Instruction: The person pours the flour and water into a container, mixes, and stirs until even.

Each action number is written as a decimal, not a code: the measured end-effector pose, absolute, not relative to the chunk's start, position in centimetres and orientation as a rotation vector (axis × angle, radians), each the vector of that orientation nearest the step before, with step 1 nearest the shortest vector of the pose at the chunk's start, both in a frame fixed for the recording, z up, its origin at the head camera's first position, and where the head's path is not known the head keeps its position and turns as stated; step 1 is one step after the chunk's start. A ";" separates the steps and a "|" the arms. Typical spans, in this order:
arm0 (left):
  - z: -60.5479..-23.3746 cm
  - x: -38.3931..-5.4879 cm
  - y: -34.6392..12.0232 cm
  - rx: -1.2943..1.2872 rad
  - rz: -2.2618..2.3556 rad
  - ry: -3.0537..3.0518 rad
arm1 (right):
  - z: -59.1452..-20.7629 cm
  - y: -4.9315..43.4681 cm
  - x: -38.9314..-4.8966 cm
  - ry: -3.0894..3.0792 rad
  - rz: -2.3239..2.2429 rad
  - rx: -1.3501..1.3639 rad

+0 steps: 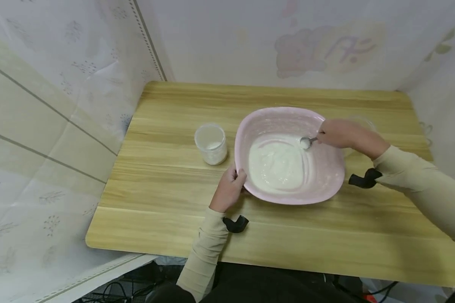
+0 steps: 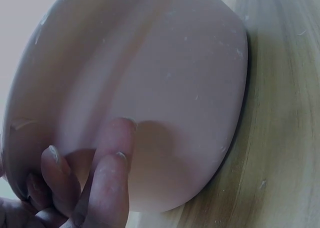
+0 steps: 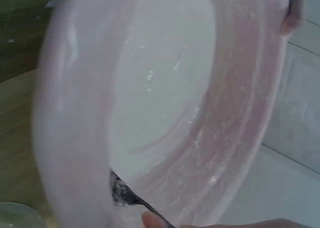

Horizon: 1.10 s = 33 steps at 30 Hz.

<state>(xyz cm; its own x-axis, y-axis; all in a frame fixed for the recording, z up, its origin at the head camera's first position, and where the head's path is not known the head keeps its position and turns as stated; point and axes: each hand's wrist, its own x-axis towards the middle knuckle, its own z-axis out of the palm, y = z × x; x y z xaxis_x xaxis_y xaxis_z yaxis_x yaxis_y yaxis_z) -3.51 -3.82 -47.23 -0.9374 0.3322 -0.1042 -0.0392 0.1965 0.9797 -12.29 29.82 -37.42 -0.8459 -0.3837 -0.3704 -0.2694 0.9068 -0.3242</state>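
Observation:
A pink plastic basin (image 1: 327,168) stands on the table with a thick, glossy white mixture (image 1: 277,166) in its bottom. My left hand (image 1: 229,187) grips the basin's left rim, thumb on top; in the left wrist view its fingers (image 2: 107,193) lie against the outer wall. Over the right side of the basin, my right hand (image 1: 337,132) pinches the handle of a small metal spoon (image 1: 305,143). White shows in the spoon's bowl, just above the mixture. White smears coat the inner wall (image 3: 240,88) in the right wrist view.
A clear plastic jar (image 1: 211,145), partly filled with something white, stands left of the basin on the wooden table (image 1: 155,176). Behind my right hand lies a clear round item (image 1: 365,122), partly hidden. Patterned wall coverings (image 1: 227,42) border the table's back and sides.

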 end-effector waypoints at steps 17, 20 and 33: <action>-47.3 -3.6 -3.0 0.331 1.784 2.080 | -39.6 21.8 -13.2 2.627 -0.345 -0.972; -47.3 -3.6 -3.1 0.322 1.784 2.084 | -39.7 21.6 -11.3 2.542 -0.259 -1.068; -47.4 -3.9 -3.7 0.312 1.790 2.122 | -39.4 24.7 -13.9 2.715 -0.075 -1.129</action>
